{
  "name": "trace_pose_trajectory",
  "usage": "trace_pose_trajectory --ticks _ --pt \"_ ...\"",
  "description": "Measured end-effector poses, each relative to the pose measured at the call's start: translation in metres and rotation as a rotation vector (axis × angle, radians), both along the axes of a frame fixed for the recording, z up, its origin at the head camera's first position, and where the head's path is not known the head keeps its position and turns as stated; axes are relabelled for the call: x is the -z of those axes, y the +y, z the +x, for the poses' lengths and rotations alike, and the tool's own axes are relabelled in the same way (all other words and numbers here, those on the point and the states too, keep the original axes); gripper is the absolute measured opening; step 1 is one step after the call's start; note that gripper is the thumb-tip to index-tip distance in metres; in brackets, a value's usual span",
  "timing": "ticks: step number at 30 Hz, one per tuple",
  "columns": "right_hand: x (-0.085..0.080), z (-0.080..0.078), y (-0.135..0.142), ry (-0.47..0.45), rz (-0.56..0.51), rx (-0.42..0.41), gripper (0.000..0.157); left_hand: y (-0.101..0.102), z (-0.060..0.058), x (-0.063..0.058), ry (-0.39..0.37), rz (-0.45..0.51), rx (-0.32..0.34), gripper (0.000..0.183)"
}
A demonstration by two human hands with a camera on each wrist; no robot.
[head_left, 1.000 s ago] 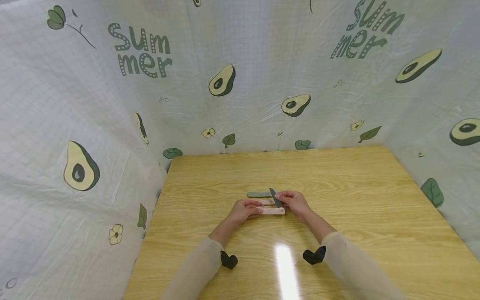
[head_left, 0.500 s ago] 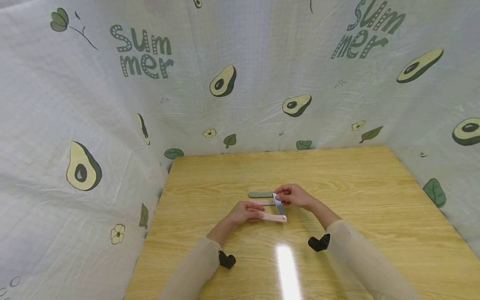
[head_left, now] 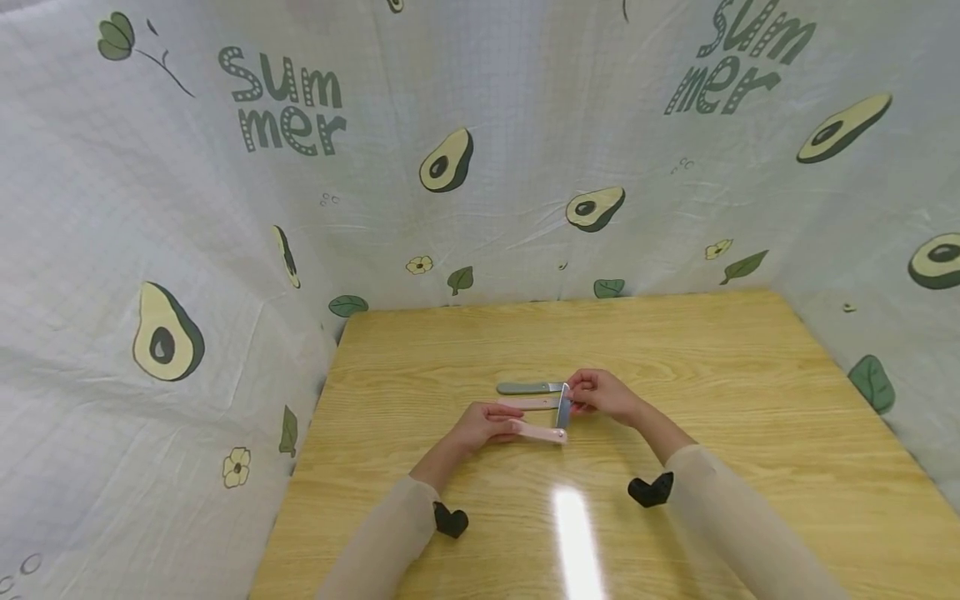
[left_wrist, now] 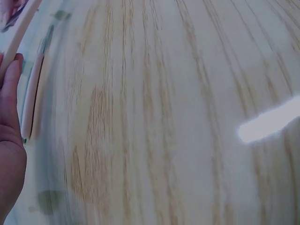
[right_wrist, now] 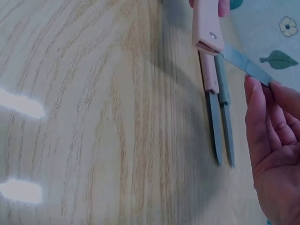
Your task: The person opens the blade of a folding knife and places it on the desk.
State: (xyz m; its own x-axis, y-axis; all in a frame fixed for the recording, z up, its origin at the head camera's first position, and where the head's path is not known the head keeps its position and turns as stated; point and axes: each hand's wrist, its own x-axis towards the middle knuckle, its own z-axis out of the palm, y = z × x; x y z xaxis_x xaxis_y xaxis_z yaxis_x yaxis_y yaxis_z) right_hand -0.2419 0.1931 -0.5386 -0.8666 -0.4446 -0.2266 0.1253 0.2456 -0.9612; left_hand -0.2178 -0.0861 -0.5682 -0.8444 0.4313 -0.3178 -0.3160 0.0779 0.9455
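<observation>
My left hand [head_left: 474, 427] grips the pink handle [head_left: 542, 432] of a folding knife, raised over the table in the right wrist view. The grey blade [right_wrist: 246, 64] stands partly unfolded, at an angle to the handle. Thumb and fingers of my right hand [head_left: 604, 395] pinch it near its tip. Just behind lies a second folding knife with a pink handle [head_left: 528, 404], and beyond that one with a green handle [head_left: 523, 388]. Both lie unfolded side by side, blades pointing right. At its edge, the left wrist view catches part of my left hand [left_wrist: 10, 145].
The wooden table [head_left: 420, 350] carries a bright light reflection [head_left: 576, 533] in front of my hands. A white cloth [head_left: 510, 217] printed with avocados hangs along the back and both sides. Each sleeve bears a black wrist device [head_left: 649, 490].
The blade has swung farther out from the handle, its tip moving to the right. My right hand has shifted right with it, while the handle's far end has come slightly nearer to me.
</observation>
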Motion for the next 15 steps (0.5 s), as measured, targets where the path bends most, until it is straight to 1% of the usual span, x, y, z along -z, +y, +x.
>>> trace_pose_trajectory --ticks 4,6,9,12,15 --pt "0.006 0.007 0.009 -0.061 -0.074 0.052 0.02 -0.005 0.0 0.0 0.004 0.001 -0.051 0.033" --pt "0.009 0.011 0.012 -0.104 -0.136 0.088 0.017 -0.007 -0.001 0.001 0.004 0.017 -0.081 0.033" --pt "0.014 0.016 0.013 -0.158 -0.257 0.152 0.011 -0.009 -0.003 0.004 0.005 0.056 -0.122 0.034" --pt "0.018 0.021 0.011 -0.183 -0.392 0.202 0.004 -0.009 -0.005 0.006 0.007 0.097 -0.171 0.036" --pt "0.021 0.026 0.008 -0.205 -0.505 0.254 0.009 -0.008 -0.008 0.006 0.002 0.122 -0.224 0.037"
